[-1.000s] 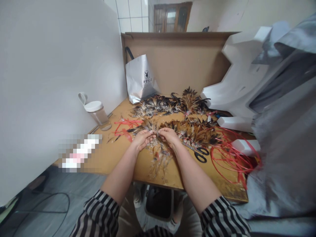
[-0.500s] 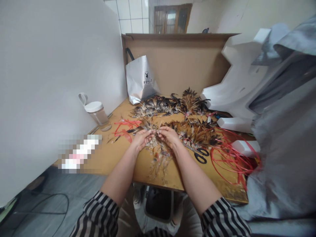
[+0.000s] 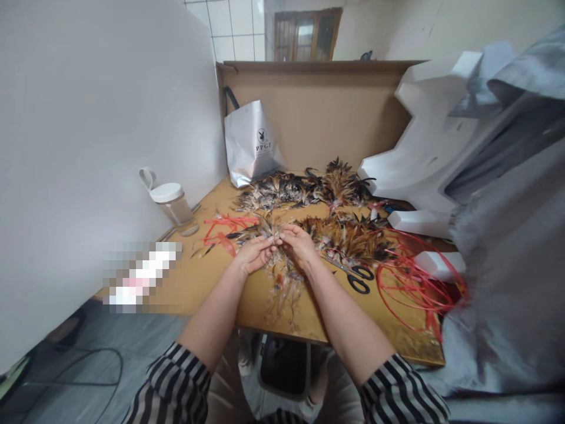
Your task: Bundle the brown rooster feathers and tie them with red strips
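Note:
My left hand (image 3: 256, 253) and my right hand (image 3: 298, 242) meet over the middle of the table, fingertips pinched together on a small feather whose quill is mostly hidden. Beneath and between them lie loose pale feathers (image 3: 285, 288), trailing toward the table's front edge. Just right of my right hand is a row of golden-brown feathers (image 3: 353, 232). Black-handled scissors (image 3: 358, 279) rest near my right forearm, blades pointing toward the feathers. Farther back sits a dark, speckled feather pile (image 3: 282, 189).
Red plastic strips (image 3: 223, 227) lie on the left; a tangle of red strapping (image 3: 410, 288) covers the right. A lidded jar (image 3: 174, 203) stands at the left, a silver bag (image 3: 251, 144) at the back. White foam (image 3: 435, 141) borders the right. Below is a black bin (image 3: 283, 365).
My hands have drawn slightly closer together, and the right one has shifted a little left. The feather piles and scissors stay where they were.

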Action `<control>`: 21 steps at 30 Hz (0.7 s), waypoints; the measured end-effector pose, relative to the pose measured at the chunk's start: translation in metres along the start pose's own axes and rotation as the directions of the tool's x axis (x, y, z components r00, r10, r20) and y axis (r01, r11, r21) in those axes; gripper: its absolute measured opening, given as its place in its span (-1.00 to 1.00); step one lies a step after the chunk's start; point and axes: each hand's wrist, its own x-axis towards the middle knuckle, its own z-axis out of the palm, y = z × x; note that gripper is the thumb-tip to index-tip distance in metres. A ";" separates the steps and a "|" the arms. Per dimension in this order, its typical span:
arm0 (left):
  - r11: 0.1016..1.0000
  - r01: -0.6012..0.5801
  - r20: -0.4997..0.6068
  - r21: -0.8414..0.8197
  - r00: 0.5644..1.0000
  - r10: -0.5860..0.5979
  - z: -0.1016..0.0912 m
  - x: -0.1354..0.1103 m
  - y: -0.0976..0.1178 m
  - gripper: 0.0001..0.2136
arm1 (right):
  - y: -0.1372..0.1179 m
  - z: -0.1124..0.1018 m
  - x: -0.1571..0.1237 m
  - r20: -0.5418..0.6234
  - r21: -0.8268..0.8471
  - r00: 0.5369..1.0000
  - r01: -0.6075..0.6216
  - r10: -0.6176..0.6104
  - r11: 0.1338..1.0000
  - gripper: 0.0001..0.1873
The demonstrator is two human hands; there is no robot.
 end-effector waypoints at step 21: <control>0.997 -0.067 0.066 -0.026 0.995 0.069 0.001 -0.002 -0.001 -0.88 | -0.009 -0.004 -0.005 0.134 -0.037 0.983 -0.121 0.124 0.992 -0.70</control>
